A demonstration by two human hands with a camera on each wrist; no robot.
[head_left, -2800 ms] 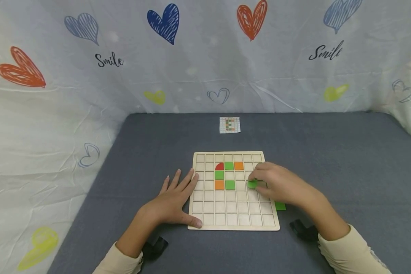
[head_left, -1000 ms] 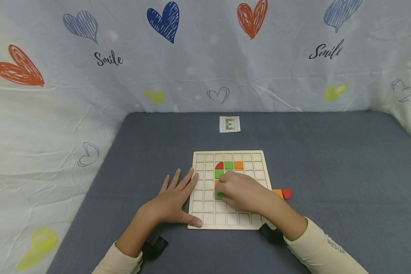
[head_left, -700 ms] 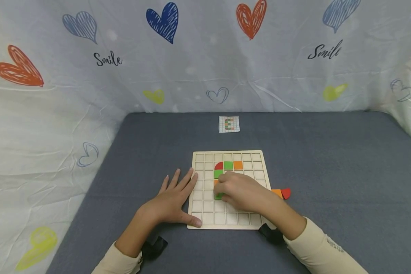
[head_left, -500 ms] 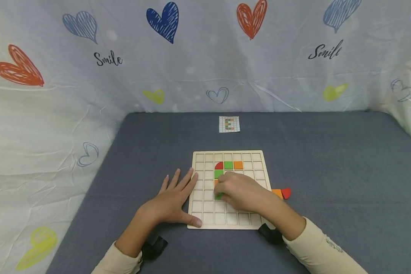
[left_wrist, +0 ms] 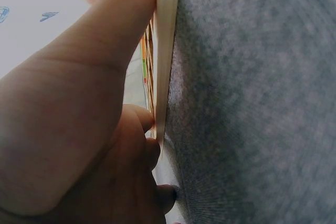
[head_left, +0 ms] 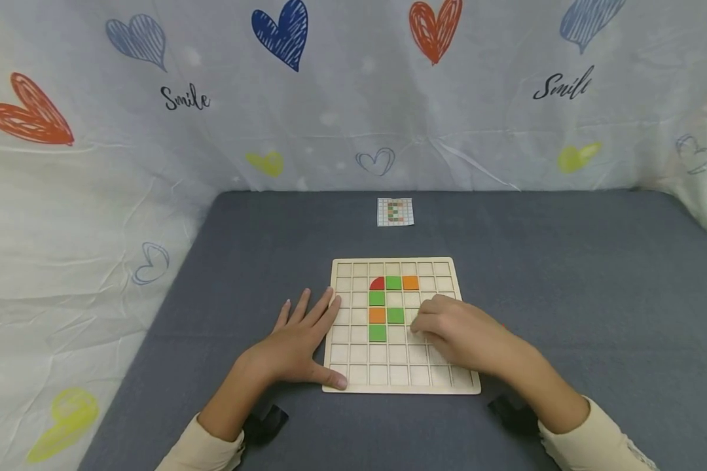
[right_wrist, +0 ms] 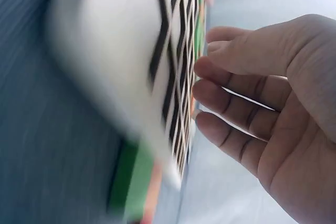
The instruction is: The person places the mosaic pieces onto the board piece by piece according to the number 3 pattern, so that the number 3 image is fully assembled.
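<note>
Right hand (head_left: 456, 330), loosely curled and empty, is hovering over board (head_left: 353, 376), green tile (head_left: 378, 332) at its 9 o'clock; left hand (head_left: 297, 343) is lying flat, bracing the board's edge.

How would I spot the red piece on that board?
Find the wooden grid board on the grey table. In its second row from the far edge sit three coloured pieces; the red piece is leftmost. It alone is a quarter circle, while the others are squares.

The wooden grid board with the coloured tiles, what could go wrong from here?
The right hand hovers low over the wooden grid board, close to the green tile and its neighbours, so a brush of the fingers might nudge them. The left hand presses only the board's left edge; a knock at the right could perhaps turn it.
</note>
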